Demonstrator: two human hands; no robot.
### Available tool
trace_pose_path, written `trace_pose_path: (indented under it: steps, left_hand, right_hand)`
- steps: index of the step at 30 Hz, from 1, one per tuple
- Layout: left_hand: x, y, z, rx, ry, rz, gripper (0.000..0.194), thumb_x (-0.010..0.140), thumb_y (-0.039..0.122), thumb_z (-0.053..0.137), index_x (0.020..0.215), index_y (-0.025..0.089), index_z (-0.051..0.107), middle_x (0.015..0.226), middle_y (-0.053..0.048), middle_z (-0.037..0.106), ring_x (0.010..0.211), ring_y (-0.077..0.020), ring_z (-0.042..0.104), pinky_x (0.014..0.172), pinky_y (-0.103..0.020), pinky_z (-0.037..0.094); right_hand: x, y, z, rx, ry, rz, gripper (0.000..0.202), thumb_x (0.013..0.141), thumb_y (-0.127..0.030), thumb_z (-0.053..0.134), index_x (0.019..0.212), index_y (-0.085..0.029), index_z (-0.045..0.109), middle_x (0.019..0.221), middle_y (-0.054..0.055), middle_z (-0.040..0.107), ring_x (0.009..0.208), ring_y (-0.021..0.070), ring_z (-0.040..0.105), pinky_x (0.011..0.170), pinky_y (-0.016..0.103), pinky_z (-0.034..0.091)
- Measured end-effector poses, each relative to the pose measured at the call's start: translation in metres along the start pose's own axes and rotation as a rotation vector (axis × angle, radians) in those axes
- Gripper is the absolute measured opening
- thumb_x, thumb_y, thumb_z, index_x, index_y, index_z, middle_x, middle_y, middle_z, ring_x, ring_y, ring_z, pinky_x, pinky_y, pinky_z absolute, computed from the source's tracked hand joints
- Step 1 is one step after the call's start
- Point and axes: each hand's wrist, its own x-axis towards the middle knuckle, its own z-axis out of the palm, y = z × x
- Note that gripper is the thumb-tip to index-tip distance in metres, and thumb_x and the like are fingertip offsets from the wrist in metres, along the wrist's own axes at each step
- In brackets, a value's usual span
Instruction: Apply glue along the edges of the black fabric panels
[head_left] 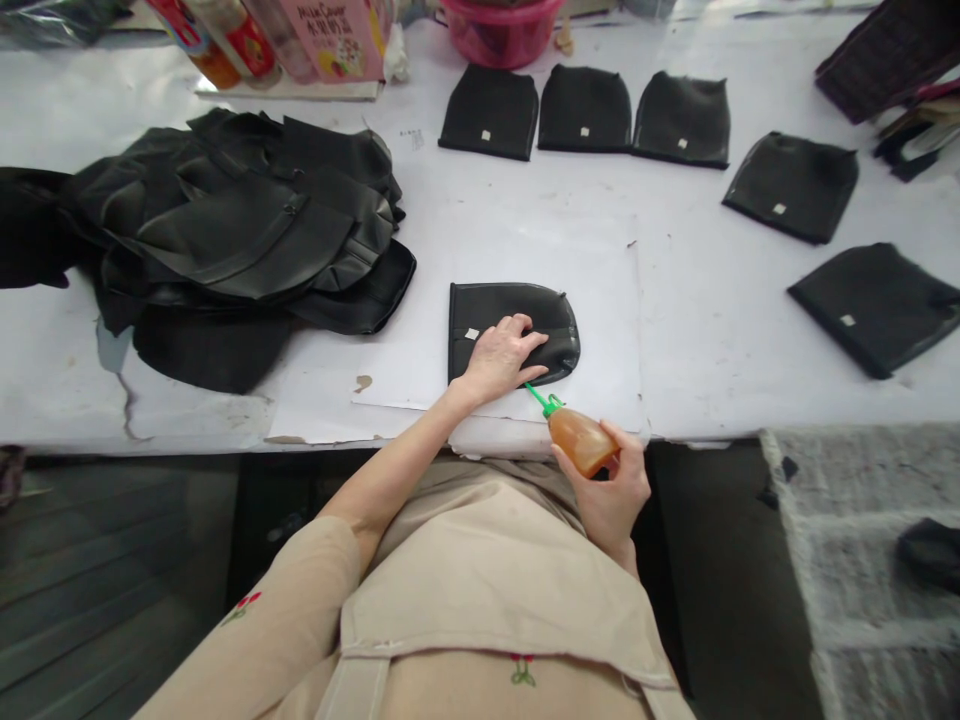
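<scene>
A flat black leather-like piece (480, 303) with a rounded right end and a small white label lies on a white sheet in front of me. My left hand (504, 355) rests on top of it with the fingers spread. In my right hand (615, 490) is a squeeze bottle (579, 440) of amber liquid, tilted so its thin green nozzle reaches the piece's near edge beside my left thumb. Whether liquid is coming out cannot be seen.
To the left a heap of black pieces (232, 215) covers the table (682, 330). Several similar labelled pieces (585, 105) lie in an arc from the back to the right. Behind them stand a pink basin (501, 30), bottles (240, 40) and a pink box (337, 38).
</scene>
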Motion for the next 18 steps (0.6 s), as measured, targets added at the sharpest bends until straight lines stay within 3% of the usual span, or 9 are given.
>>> trace_pose_path:
  steps: [4,8,13,18]
  left_hand:
    - [-0.003,-0.007,-0.007,-0.162,0.03,0.013,0.034,0.089,0.037,0.067,0.119,0.02,0.066,0.121,-0.01,0.059,0.109,-0.0224,0.057,0.09,-0.034,0.05]
    - [-0.017,-0.018,-0.019,-0.191,0.149,-0.052,0.023,0.092,0.026,0.062,0.113,0.02,0.067,0.113,-0.007,0.062,0.108,-0.0217,0.057,0.094,-0.036,0.049]
    - [-0.043,-0.031,-0.025,-0.009,0.23,-0.263,0.031,0.085,0.026,0.071,0.114,0.019,0.067,0.113,-0.01,0.058,0.108,-0.0263,0.053,0.096,-0.04,0.048]
    - [-0.061,-0.039,-0.02,-0.009,0.269,-0.403,0.041,0.081,0.03,0.076,0.118,0.02,0.064,0.114,-0.009,0.055,0.109,-0.0255,0.056,0.096,-0.037,0.049]
  right_hand:
    - [0.0,-0.001,0.001,0.001,-0.004,0.025,0.062,0.067,-0.041,0.088,0.119,-0.02,0.062,0.104,0.007,0.068,0.09,0.0234,0.067,0.074,0.035,0.057]
    - [-0.001,0.001,0.001,0.015,-0.014,0.041,0.062,0.067,-0.042,0.088,0.119,-0.02,0.062,0.105,0.007,0.067,0.094,0.0241,0.067,0.076,0.035,0.057]
    - [-0.001,-0.001,0.003,0.0,-0.013,0.022,0.063,0.067,-0.042,0.088,0.119,-0.02,0.062,0.105,0.007,0.068,0.094,0.0243,0.067,0.077,0.036,0.057]
    - [-0.001,-0.005,0.007,0.026,-0.038,0.005,0.062,0.068,-0.041,0.088,0.12,-0.02,0.061,0.106,0.007,0.067,0.094,0.0239,0.067,0.077,0.036,0.057]
